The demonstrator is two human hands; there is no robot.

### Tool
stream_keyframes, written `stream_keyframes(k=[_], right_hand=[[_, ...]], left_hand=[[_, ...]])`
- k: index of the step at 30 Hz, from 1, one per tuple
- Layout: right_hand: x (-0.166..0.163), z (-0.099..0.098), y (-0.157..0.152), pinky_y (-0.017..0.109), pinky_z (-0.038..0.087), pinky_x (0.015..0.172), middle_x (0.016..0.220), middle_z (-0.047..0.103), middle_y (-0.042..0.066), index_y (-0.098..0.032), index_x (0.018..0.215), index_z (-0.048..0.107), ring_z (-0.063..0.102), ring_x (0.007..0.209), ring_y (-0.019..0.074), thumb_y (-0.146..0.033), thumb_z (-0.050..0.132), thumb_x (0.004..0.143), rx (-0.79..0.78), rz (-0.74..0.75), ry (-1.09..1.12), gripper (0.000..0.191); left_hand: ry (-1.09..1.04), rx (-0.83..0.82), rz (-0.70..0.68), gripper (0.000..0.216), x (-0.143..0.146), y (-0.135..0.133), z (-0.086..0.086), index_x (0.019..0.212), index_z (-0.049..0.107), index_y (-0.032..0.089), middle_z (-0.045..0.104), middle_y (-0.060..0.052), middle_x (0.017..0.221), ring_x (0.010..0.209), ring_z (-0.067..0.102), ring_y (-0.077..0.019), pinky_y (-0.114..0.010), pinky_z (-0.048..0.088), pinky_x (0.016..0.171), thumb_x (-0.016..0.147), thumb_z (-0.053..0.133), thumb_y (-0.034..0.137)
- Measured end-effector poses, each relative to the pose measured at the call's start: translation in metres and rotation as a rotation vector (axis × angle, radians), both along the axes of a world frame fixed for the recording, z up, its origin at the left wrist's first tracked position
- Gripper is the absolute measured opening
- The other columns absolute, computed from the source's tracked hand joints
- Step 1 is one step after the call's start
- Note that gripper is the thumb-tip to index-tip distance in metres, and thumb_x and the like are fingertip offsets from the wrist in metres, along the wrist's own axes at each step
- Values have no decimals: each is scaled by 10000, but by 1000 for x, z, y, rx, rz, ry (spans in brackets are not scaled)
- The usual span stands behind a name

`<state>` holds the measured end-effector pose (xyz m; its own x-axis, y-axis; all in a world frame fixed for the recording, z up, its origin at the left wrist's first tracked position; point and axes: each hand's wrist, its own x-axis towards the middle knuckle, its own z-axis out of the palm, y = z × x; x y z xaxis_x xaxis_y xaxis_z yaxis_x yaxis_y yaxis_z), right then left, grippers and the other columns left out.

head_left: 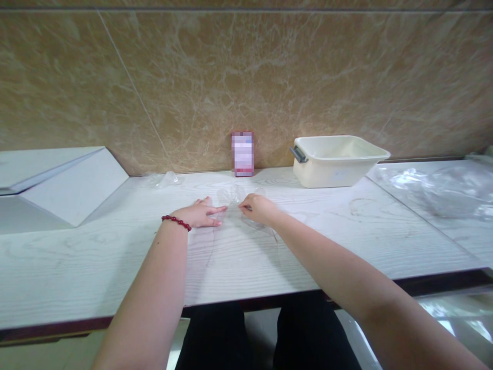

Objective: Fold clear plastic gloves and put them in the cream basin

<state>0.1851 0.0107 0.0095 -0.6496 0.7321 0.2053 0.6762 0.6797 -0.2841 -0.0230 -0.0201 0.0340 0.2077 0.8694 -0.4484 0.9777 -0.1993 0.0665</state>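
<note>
A thin, see-through plastic glove (232,194) lies flat on the table in front of me, its rounded finger lobes pointing to the wall. My left hand (200,213) rests at its left side with fingers spread, the fingertips touching the plastic. A red bead bracelet (176,222) circles that wrist. My right hand (258,208) is closed in a pinch at the glove's right side, seemingly on the plastic. Its fingertips partly hide what they grip, and the glove's outline is faint against the white wood grain.
A phone (243,154) leans on the marbled wall. Right of it stands a cream plastic bin (327,172) with a grey handle. A white folded box (77,195) is at the left, near crumpled clear plastic (165,179). More clear plastic bags (447,190) lie far right.
</note>
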Motion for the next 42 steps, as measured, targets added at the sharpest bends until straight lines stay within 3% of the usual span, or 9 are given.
stream_keyframes(k=[12, 18, 42], right_hand=[[1, 1, -1, 196, 362, 692, 856, 569, 58, -186, 863, 627, 514, 745, 121, -273, 437, 750, -11, -83, 7, 238], [3, 3, -1, 224, 361, 721, 850, 539, 57, -258, 947, 609, 498, 744, 130, -308, 444, 755, 28, -78, 2, 258], [7, 1, 8, 231, 353, 687, 722, 596, 41, -213, 831, 648, 518, 709, 128, -324, 536, 682, -8, -109, 25, 217]], left_hand=[[-11, 45, -32, 591, 5, -1, 5, 1237, 268, 357, 176, -55, 1358, 1206, 176, -311, -391, 173, 933, 703, 324, 604], [-13, 41, -33, 595, 2, 0, 1, 1234, 267, 365, 156, -58, 1364, 1205, 181, -311, -403, 172, 932, 694, 346, 601], [-15, -32, -7, 667, -7, 0, 7, 1245, 240, 352, 81, -36, 1379, 1228, 83, -303, -417, 157, 948, 646, 432, 575]])
